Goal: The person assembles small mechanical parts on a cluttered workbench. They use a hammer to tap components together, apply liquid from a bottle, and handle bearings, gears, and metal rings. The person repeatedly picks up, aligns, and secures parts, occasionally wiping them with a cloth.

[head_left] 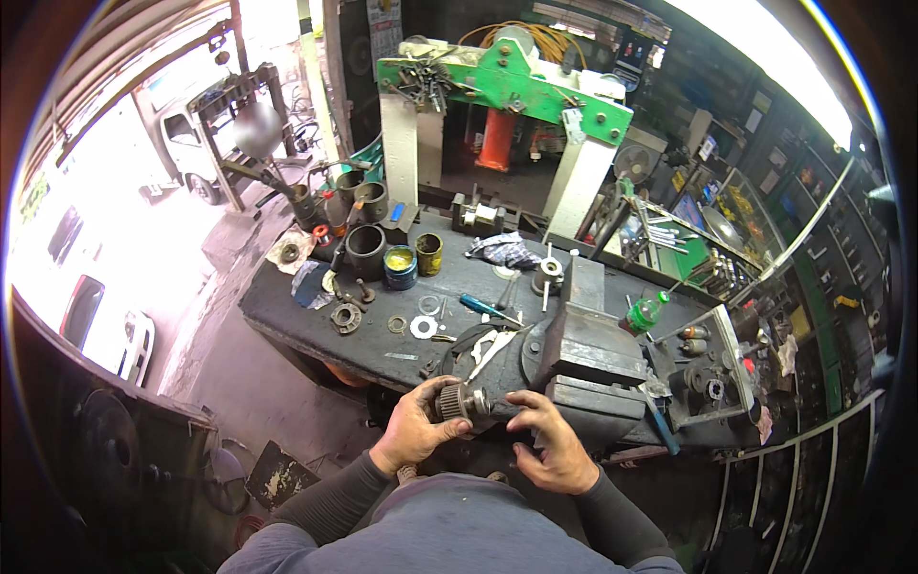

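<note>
Close to my body, just off the front edge of the workbench (304, 340), my left hand (416, 428) is closed around a metal gear (451, 402). Its teeth run along a thick cylinder, and a narrower shiny stub points to the right. My right hand (555, 443) is just right of that stub, fingers bent and apart, with nothing visible in it. Beyond my right hand stands a large bench vise (598, 354). A blue-handled screwdriver (485, 306) lies on the bench beside white rags (490, 352).
Several metal cylinders stand at the back left near a blue can (400, 268) and a yellowish can (429, 254). Rings and a flanged part (345, 318) lie on the bench. A green press frame (502, 81) rises behind. A green bottle (643, 314) stands right of the vise.
</note>
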`<control>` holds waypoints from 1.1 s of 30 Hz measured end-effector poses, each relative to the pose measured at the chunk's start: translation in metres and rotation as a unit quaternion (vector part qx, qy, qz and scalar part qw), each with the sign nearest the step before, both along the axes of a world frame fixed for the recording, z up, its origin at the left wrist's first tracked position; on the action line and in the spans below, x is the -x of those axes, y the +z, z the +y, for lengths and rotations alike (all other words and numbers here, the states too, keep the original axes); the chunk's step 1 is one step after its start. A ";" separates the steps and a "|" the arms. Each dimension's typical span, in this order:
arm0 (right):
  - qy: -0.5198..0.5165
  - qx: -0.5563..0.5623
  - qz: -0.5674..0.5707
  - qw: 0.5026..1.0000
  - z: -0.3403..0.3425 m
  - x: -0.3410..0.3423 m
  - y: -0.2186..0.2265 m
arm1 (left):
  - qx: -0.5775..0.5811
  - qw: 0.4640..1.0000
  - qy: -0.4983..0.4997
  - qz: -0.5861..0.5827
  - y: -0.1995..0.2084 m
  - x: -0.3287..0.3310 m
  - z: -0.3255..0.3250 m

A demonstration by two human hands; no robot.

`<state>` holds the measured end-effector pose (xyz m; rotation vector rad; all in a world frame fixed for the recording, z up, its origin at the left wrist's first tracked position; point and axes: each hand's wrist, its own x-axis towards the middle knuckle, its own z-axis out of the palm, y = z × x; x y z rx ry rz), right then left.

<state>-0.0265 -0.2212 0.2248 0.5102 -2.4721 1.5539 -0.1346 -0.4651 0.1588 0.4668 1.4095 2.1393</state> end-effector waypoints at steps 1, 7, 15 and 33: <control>-0.042 0.020 -0.040 0.998 -0.004 0.005 0.000 | 0.006 1.000 -0.005 0.030 -0.004 0.005 -0.004; -0.014 -0.098 -0.109 0.989 -0.038 0.044 -0.026 | 0.005 1.000 -0.008 -0.002 -0.024 -0.001 -0.018; -0.036 -0.077 -0.085 0.993 -0.083 0.093 -0.056 | -0.150 0.938 0.042 -0.309 -0.088 0.020 -0.106; -0.082 -0.352 -0.051 0.931 -0.140 0.276 -0.286 | -0.174 0.912 0.157 -0.337 -0.088 0.075 -0.149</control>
